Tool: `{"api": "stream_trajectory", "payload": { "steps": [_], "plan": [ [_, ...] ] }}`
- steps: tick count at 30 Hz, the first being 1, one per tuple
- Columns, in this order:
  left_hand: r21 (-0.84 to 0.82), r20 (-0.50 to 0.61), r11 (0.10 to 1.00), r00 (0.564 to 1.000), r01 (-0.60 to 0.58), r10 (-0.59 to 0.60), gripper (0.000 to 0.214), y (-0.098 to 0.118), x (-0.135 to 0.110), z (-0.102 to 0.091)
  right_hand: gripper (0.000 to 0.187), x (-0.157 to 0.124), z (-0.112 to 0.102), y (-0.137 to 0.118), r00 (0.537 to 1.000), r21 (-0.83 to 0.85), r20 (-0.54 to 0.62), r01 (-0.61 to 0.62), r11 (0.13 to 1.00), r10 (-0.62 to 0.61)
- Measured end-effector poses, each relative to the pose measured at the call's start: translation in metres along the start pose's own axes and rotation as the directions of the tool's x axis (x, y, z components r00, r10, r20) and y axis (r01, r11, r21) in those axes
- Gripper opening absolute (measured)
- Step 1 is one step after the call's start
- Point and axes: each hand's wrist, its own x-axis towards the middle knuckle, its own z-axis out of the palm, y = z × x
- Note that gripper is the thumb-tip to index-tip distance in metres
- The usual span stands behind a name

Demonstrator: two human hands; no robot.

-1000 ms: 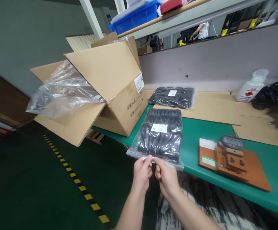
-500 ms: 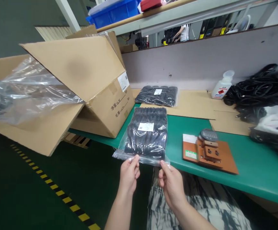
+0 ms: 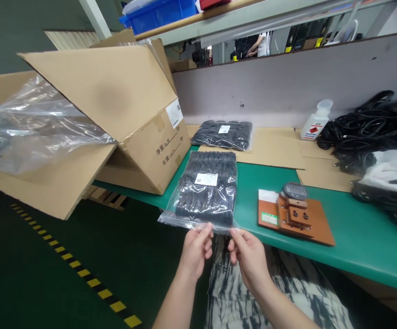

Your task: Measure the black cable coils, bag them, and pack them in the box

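Observation:
A clear plastic bag (image 3: 207,201) packed with coiled black cables lies at the front edge of the green table, a white label on its upper face. My left hand (image 3: 197,249) pinches the bag's near edge close to its middle, thumb on top. At the right end of that same edge, my right hand (image 3: 248,251) grips the plastic between thumb and fingers. Behind it rests a second bag of black cables (image 3: 222,135), also labelled and touched by neither hand.
To the left stands an open cardboard box (image 3: 143,155) with clear plastic lining (image 3: 47,123) spilling out. A brown fixture with a digital gauge (image 3: 294,212) sits right of the bag. Farther right are a white bottle (image 3: 316,121) and piled black cables (image 3: 369,123).
My left hand has slid to the right along the bag's near edge, closer to my right hand. The right hand stays at its corner. The whole view has shifted slightly.

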Motion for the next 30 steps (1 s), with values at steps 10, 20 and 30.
{"api": "stream_trajectory", "payload": {
  "steps": [10, 20, 30],
  "plan": [
    [0.041, 0.084, 0.999, 0.996, 0.026, -0.030, 0.038, -0.013, 0.002, 0.020, 0.042, 0.002, 0.002, -0.004, 0.999, 0.020, 0.019, -0.029, 0.999, 0.029],
    [-0.013, 0.056, 1.000, 0.998, -0.014, 0.015, 0.039, -0.020, 0.002, 0.029, 0.042, 0.006, 0.001, -0.007, 0.999, 0.037, 0.028, -0.037, 0.999, 0.036],
    [-0.052, 0.055, 0.998, 0.998, -0.019, 0.022, 0.037, -0.029, -0.002, 0.034, 0.042, 0.003, -0.001, -0.006, 0.999, 0.019, 0.038, -0.040, 0.999, 0.039]
  ]
}}
